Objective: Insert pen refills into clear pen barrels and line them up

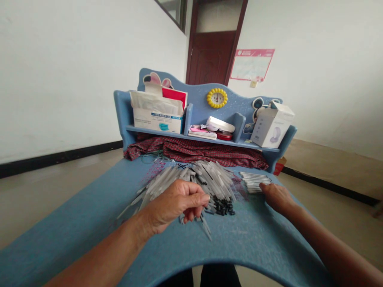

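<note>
My left hand (187,201) is closed above the front of a pile, its thumb pressed to the curled forefinger. What it holds, if anything, is too small to make out. Behind and beside it spread many clear pen barrels (215,181) in two loose heaps. Small black caps or plugs (225,207) lie at their front right. A few thin clear tubes (206,229) show below the hand. My right hand (277,196) is closed at the right end of a neat row of pens (254,181), its fingertips on the nearest one.
A blue table (239,247) has a curved front edge. The raised shelf (172,133) at its back holds a mask box (158,119), papers, a white case (220,124) and a white carton (272,125). A checked cloth (203,152) lies bunched beneath it.
</note>
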Available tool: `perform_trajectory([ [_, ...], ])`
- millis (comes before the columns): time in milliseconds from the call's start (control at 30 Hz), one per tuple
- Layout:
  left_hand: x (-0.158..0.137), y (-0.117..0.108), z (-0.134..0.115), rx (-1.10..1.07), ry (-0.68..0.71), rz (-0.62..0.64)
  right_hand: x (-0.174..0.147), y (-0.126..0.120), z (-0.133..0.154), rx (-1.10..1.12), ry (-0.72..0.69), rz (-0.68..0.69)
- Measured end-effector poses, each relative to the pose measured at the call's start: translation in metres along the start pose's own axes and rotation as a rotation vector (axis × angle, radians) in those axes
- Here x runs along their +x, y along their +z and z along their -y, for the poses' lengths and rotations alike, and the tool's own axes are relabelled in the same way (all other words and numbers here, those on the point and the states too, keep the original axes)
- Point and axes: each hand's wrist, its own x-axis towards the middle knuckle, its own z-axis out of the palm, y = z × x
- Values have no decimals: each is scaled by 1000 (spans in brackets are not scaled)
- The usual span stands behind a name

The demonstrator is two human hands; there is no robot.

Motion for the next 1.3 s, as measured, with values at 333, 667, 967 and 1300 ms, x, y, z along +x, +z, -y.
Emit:
perform_trajectory([
  [333, 0, 0, 0, 0, 11, -13, -12, -15, 14, 29, 37, -55],
  [667, 1, -1, 2, 6, 31, -37, -23, -57, 73, 469, -258, -233],
  [967, 1, -2, -2, -8, 75, -97, -7, -62, 103, 796, -203, -117],
  [1300, 1, -3, -1, -6, 89, -101, 3, -63, 115, 828, -158, -73],
])
